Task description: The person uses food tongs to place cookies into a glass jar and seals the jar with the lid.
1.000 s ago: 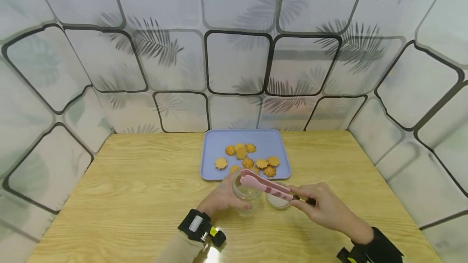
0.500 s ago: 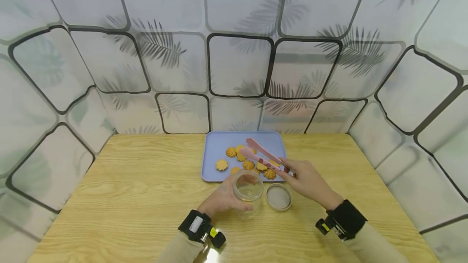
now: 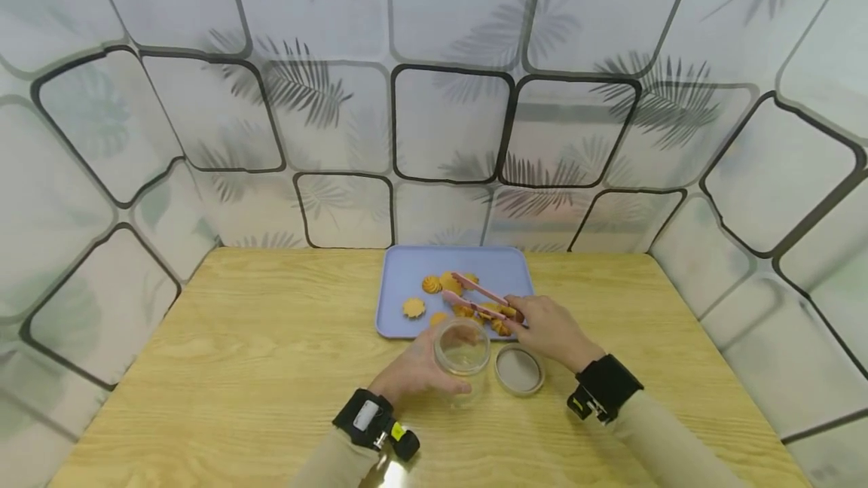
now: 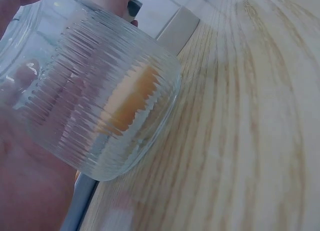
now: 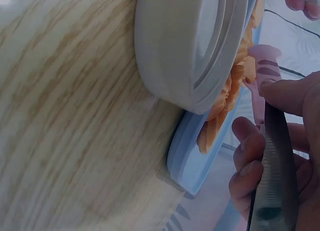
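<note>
Change of state: one second ago, my right hand [image 3: 551,331] had the pink tongs [image 3: 483,291] across the mouth of the glass jar [image 4: 95,86]. The tongs are now over the blue tray [image 3: 400,269], in the middle of the head view, with both tips among the cookies [image 3: 414,308]. The jar has stayed at lower centre, its mouth now uncovered. In my judgement, the work has passed from the jar side to the pick-up side.

Right hand: thumb and fingers are clamped on the dark handle, seen at the right edge of the right wrist view. The two arms of the tongs stand apart in the head view. I cannot tell whether a tip touches a cookie; none is seen clearly lifted.

Left hand [image 3: 417,369]: my fingers and thumb are curled round the jar, which fills the upper left of the left wrist view. An orange shape shows through its ribbed wall; I cannot tell whether that piece lies inside or behind the glass.

Location of parts: the cookies lie mainly at the centre and lower right of the tray. The round lid [image 3: 519,370] is off and rests on the table [image 3: 271,337], just right of the jar in the head view.
</note>
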The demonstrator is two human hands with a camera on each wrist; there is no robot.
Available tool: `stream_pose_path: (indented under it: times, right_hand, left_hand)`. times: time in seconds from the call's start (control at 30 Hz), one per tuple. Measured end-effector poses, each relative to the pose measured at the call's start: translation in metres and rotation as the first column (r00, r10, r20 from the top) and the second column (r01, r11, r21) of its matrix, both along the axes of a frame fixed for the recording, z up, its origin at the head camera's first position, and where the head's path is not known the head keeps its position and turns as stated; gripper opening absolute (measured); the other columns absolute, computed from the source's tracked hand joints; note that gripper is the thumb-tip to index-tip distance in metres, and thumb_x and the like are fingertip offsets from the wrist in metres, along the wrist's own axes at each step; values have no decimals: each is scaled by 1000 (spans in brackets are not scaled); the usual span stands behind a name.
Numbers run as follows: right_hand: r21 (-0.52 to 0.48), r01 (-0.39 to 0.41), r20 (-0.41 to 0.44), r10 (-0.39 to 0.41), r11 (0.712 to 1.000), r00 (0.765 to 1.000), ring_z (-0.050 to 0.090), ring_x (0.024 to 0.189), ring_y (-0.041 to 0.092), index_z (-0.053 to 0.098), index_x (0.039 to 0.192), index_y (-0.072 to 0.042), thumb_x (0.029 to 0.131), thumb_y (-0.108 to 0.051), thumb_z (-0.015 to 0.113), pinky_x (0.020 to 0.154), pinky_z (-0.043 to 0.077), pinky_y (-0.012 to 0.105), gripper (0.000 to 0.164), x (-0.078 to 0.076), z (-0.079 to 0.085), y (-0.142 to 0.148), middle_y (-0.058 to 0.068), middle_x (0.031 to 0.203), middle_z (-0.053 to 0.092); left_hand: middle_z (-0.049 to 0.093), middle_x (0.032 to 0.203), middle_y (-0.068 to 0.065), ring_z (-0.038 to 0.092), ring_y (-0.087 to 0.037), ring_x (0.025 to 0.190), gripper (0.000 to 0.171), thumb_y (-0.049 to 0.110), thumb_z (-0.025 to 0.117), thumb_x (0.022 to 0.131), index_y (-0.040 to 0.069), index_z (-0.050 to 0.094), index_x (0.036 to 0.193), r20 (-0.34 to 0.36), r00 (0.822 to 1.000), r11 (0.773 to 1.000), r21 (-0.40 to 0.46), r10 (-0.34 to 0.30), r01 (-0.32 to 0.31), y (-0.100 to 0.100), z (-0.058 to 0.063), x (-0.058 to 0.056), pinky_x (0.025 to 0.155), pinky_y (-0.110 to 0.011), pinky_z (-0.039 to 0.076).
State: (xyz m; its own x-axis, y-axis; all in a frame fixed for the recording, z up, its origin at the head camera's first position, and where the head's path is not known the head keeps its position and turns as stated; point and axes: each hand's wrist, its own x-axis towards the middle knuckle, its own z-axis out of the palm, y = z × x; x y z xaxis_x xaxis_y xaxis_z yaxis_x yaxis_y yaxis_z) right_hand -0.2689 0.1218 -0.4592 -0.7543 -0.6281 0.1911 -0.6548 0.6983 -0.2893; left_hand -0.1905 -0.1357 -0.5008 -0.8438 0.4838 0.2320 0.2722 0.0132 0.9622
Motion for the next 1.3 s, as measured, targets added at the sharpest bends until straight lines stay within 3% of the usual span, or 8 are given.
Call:
stream_pose_path:
  times: [0.23,0.47,0.6,0.73,0.87,1.1,1.3]
  right_hand:
    - [19,28,20,-29,999,999,43,57,5,67,131,-2,96,-23,71,48,31,21,42,1,-3,-3,2,87,72]
    - [-4,47,18,-47,999,999,35,49,5,70,129,-3,95,-20,72,45,24,20,38,4,-4,-4,3,84,72]
    - [0,16,-53,-16,1000,998,34,48,4,76,109,-5,95,-16,70,47,25,20,18,5,-5,-5,-2,66,59]
    - [27,-16,-140,20,1000,990,38,50,2,71,90,-14,95,-13,69,51,30,21,6,6,-8,-5,-7,61,48]
    - [5,-21,-160,21,1000,987,37,50,3,74,93,-13,94,-12,70,50,30,22,4,5,-12,-6,-8,61,49]
    - [-85,14,-29,-17,996,999,32,47,2,76,115,-5,97,-15,68,50,25,21,22,8,-15,0,-11,58,47]
    - [-201,34,107,-12,979,994,26,44,1,72,124,1,99,-15,65,47,24,19,29,15,-11,8,-9,54,46]
  left_hand:
    - [63,134,-11,58,-26,126,87,6,90,66,16,51,143,-2,1000,1000,-17,4,-4,0,2,0,115,-39,39]
    - [64,134,-11,58,-24,126,87,6,90,67,16,51,144,-7,1000,1000,-21,4,-4,0,3,0,115,-39,40]
    - [63,135,-12,57,-23,127,85,6,90,68,17,52,143,-6,1000,1000,-3,-8,8,0,2,0,115,-41,40]
    - [63,135,-12,57,-22,126,83,7,89,69,19,52,143,-12,1000,1000,-2,-19,19,-1,2,0,115,-42,40]
    - [63,134,-12,57,-22,127,81,6,89,69,18,54,141,-16,1000,1000,-10,-16,16,-2,3,0,116,-43,40]
    - [64,134,-8,57,-21,127,78,6,89,69,17,55,138,-1,1000,1000,-13,-10,10,-2,2,0,116,-40,39]
    - [64,134,-10,57,-20,126,79,7,89,69,18,55,139,-4,1000,1000,-12,-8,8,0,2,-1,115,-37,39]
